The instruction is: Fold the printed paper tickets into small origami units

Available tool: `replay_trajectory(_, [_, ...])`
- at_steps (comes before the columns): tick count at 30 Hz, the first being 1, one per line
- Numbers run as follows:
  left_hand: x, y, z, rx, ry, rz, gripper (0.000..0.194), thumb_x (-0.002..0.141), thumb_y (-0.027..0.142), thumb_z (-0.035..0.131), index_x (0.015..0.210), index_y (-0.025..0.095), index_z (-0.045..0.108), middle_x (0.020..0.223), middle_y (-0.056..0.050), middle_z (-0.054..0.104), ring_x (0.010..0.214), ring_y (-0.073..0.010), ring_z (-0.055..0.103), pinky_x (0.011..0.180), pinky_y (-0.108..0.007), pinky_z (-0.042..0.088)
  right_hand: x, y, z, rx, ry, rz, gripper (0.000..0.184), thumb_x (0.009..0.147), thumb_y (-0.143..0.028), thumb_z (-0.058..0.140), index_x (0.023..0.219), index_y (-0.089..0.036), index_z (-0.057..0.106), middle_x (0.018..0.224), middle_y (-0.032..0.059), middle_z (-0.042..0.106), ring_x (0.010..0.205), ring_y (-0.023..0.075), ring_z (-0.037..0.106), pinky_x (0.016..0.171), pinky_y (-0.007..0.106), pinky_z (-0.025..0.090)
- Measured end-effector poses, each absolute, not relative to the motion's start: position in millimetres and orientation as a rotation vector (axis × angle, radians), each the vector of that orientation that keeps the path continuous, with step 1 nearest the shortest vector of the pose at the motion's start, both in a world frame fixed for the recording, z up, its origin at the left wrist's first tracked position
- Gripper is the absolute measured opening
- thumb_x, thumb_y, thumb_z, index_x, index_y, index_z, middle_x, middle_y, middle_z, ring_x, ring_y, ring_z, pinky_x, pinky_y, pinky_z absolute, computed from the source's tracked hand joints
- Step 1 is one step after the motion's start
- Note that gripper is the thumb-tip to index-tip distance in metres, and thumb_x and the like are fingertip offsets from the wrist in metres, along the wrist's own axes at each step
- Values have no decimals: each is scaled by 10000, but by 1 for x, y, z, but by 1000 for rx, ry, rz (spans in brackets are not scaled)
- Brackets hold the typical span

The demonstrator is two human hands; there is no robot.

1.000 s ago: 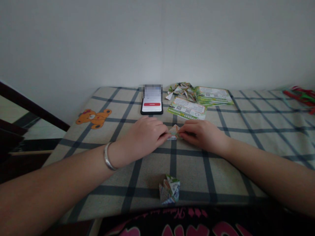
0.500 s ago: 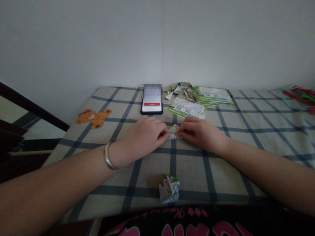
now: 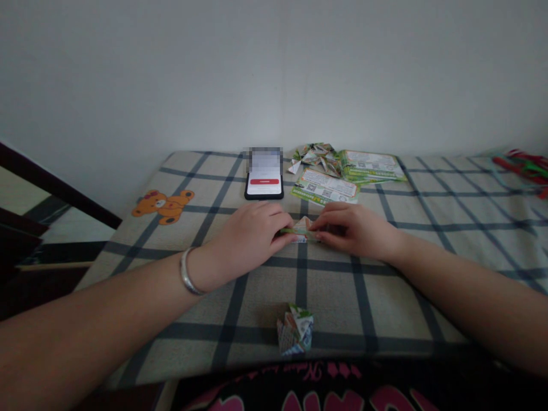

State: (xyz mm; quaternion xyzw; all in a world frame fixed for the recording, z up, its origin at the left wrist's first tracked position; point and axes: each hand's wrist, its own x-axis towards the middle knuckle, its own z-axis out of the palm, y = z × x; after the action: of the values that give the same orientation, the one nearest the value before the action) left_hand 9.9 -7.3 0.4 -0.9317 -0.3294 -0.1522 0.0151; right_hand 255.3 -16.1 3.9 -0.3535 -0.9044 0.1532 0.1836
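A small folded piece of printed paper (image 3: pixel 303 227) lies on the checked cloth, a pointed flap facing away from me. My left hand (image 3: pixel 259 229) pinches its left end, where a green edge shows. On the right end, my right hand (image 3: pixel 350 229) grips the paper between thumb and fingers. Both hands rest low over the cloth, and their fingers partly hide the paper's ends. Nearer to me sits a folded paper piece (image 3: pixel 295 330) made of several printed triangles, touched by neither hand.
A phone (image 3: pixel 264 178) with a lit screen lies beyond my left hand. Behind my right hand are a loose flyer (image 3: pixel 325 187), a stack of flyers (image 3: pixel 372 165) and a pile of folded paper pieces (image 3: pixel 317 157). Red and green strands (image 3: pixel 524 170) lie far right.
My right thumb and fingers have spread slightly at the paper's end. A green edge of the paper has lifted and shows more between the hands. Everything else stays put.
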Motion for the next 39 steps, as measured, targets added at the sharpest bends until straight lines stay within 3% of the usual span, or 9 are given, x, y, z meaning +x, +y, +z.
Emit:
replay_trajectory(5, [8,-6,-1,-2883,-918,-482,202,916,369,585,932,183,659,907,-37,628,851,-195,576,721,-325,441,265,-16,12,-969,-2606,525,242,851,-274,662,1079,-194,677,1023,53,676,842,131,619,726,255,477])
replay_trajectory(10, [7,-6,-3,-2874,-653,-459,178,923,224,543,1040,187,671,984,-59,651,923,-203,576,792,-353,472,264,-20,10,-1010,-2604,444,119,872,-267,635,941,-181,681,865,26,659,756,121,593,660,242,446])
replay_trajectory(17, [7,-8,0,-2853,-602,-425,198,917,189,511,1007,170,687,918,-75,670,895,-207,599,782,-358,498,263,-25,8,-786,-2785,-54,260,985,-288,467,929,-176,695,821,55,663,805,168,585,694,303,406])
replay_trajectory(24, [7,-13,2,-2802,-603,-407,188,911,200,492,879,155,672,851,-69,645,801,-198,583,717,-342,477,259,-33,16,-815,-2827,-375,260,977,-261,465,890,-197,702,721,29,629,666,148,505,593,320,279])
replay_trajectory(28, [8,-14,1,-2805,-631,-403,195,917,238,506,828,159,661,794,-51,625,759,-184,565,695,-323,458,254,-34,14,-944,-2763,-302,304,980,-307,450,854,-185,699,726,40,618,686,158,511,613,310,306])
replay_trajectory(33, [11,-14,0,-2851,-840,-421,238,924,343,546,852,155,673,818,-50,647,790,-193,585,698,-321,450,250,-31,9,-1142,-2670,-83,203,928,-279,523,860,-197,696,765,35,615,752,174,552,655,298,355])
replay_trajectory(39, [14,-10,0,-2876,-992,-484,240,936,321,546,816,162,679,775,-31,654,759,-176,581,668,-305,416,248,-26,5,-1205,-2563,32,210,917,-316,553,824,-193,695,750,35,624,755,170,555,657,289,376])
